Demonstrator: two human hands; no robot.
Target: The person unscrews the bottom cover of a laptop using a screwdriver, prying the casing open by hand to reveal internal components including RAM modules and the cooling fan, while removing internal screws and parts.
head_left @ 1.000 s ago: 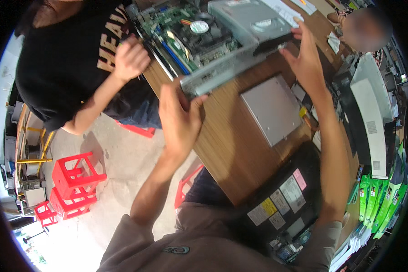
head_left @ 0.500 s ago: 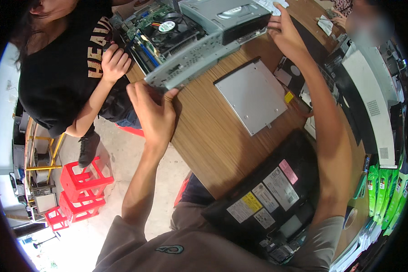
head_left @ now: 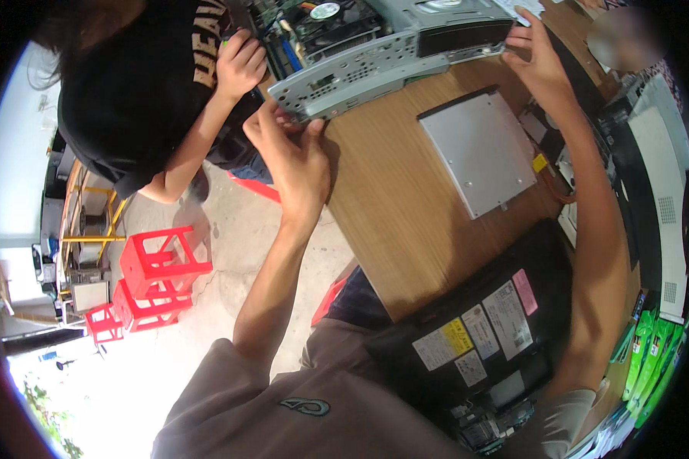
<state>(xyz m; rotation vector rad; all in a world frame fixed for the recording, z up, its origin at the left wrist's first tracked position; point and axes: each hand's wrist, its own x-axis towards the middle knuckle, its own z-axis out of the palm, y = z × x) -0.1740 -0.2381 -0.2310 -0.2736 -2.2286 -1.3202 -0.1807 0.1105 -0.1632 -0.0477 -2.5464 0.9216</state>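
Note:
An opened desktop computer case (head_left: 360,80) stands at the far side of the table, its perforated metal front turned toward me. Inside it I see a round black cooling fan (head_left: 337,23) and part of a circuit board; the top of the frame cuts off the rest. My left hand (head_left: 295,157) grips the near left corner, thumb and fingers around the edge. At the case's right end, beside a dark drive bay (head_left: 467,37), my right hand (head_left: 542,65) holds the corner with bent fingers. A flat silver optical drive (head_left: 478,153) lies on the table between my forearms.
A black laptop base (head_left: 467,329) with labels lies close to my body. Another person's hand (head_left: 241,65) is beside the case's left side. Red plastic stools (head_left: 164,264) stand on the floor at left. Green packets (head_left: 647,356) and a long white panel (head_left: 670,206) sit at right.
The case's front has tilted more toward me, and more of its perforated face shows. Both hands stay at its corners. The whole view has shifted, so things appear farther right.

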